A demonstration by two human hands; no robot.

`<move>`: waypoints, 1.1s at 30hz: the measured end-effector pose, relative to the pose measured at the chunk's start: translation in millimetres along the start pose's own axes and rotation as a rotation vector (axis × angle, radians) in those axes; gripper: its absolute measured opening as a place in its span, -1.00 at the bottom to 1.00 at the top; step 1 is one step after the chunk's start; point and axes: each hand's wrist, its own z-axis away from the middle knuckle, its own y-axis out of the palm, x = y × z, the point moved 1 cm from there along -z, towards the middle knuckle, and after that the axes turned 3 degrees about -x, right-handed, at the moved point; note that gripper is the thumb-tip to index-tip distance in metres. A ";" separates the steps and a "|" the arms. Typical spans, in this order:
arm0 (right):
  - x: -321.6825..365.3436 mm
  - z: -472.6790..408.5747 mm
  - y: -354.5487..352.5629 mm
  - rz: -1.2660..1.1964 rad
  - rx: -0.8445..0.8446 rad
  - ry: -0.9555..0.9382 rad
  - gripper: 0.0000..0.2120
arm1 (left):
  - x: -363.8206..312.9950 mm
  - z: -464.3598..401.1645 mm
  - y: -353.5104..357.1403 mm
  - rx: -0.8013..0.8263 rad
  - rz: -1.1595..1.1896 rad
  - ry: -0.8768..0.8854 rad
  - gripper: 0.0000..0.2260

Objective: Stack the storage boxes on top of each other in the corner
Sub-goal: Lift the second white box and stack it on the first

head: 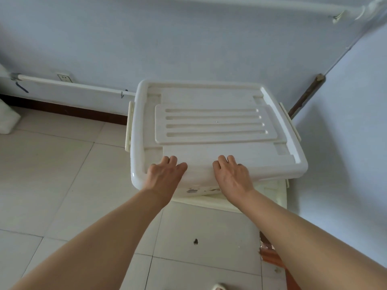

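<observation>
The top storage box (213, 130), white with a ribbed lid, stands in the corner of the room, resting on a lower storage box (270, 195) of which only a cream edge shows beneath its near side. The top box sits close to the back wall (188, 42) and near the side wall (356, 122). Pale latches hang on its two short sides.

Both hands rest on the near edge of the top box's lid. The left hand (165, 171) lies towards the box's near left corner, the right hand (231, 171) beside it towards the middle. On each hand the fingers (171, 159) curl over the lid's rim, with their tips bent down onto the lid's flat surface; how firmly they grip cannot be told.

A dark wooden stick (306, 95) leans in the corner just behind the box. A white pipe (73, 85) runs along the back wall to the left of the box, with a wall socket (64, 78) just above it. The tiled floor (52, 174) spreads out in front of the box.
</observation>
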 end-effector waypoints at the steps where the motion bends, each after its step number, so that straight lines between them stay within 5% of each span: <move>1: -3.1 0.8 0.8 -0.063 0.009 -0.017 -0.67 | 1.3 -0.6 -2.4 0.016 0.016 -0.005 -0.42; 7: -30.0 -0.9 -16.3 -0.274 0.141 0.097 -0.80 | 13.2 -6.1 -25.5 0.014 0.311 -0.154 -0.50; 21: -122.5 -80.0 11.2 -0.221 0.071 0.272 -0.65 | 47.2 -85.3 -43.4 -0.083 0.266 -0.447 -0.52; 33: -140.7 -106.2 28.1 -0.199 0.092 0.396 -0.56 | 94.3 -116.7 -20.9 0.091 0.334 -0.762 -0.39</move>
